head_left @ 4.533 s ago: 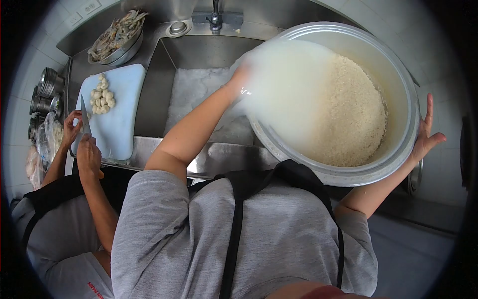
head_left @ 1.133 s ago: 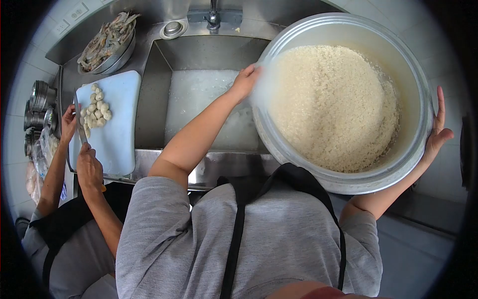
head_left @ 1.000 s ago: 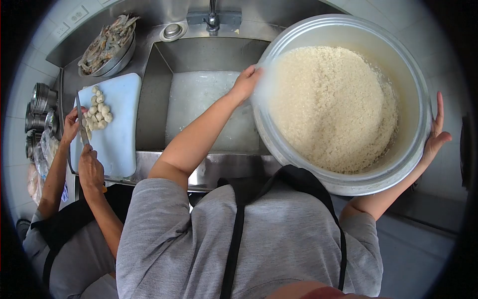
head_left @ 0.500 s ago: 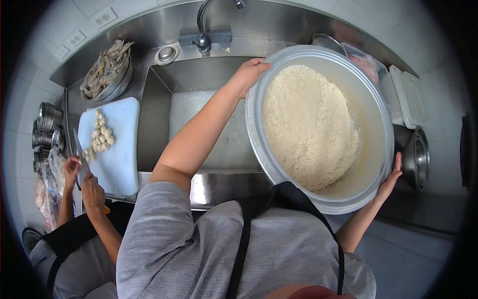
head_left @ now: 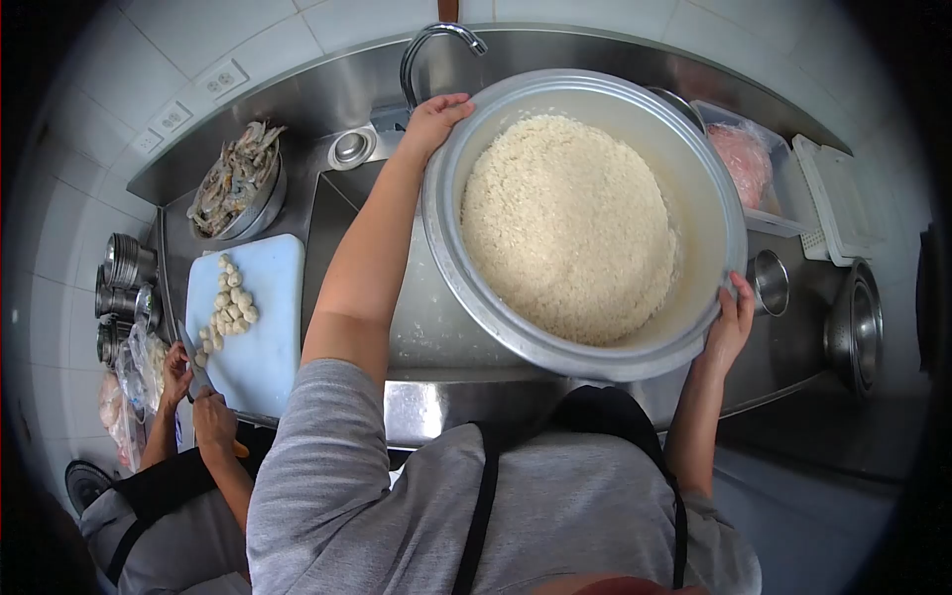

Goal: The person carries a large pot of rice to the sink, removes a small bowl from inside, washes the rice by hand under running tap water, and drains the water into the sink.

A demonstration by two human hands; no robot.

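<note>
A large silver metal pot (head_left: 709, 228) is between my two hands, tilted so its mouth faces me. Pale uncooked rice (head_left: 565, 228) lies heaped inside, banked toward the left of the pot. My left hand (head_left: 436, 121) grips the rim at the upper left, fingers curled over it. Low on the right side, my right hand (head_left: 732, 315) is wrapped round the rim. Beneath the pot is the steel sink (head_left: 426, 332), partly hidden by it and by my left arm.
A co-worker's hands (head_left: 211, 416) hold a knife (head_left: 194, 367) at a blue-white cutting board (head_left: 268, 347) with small pale round pieces (head_left: 230, 309). A bowl of shrimp (head_left: 243, 188) stands behind. The faucet (head_left: 409, 64) rises behind the sink; a tub (head_left: 783, 213) holds bagged pink food (head_left: 742, 164).
The pot has moved left over the sink, with both my hands still on its rim. A metal cup and the tub now show on the right. The view has shifted slightly.
</note>
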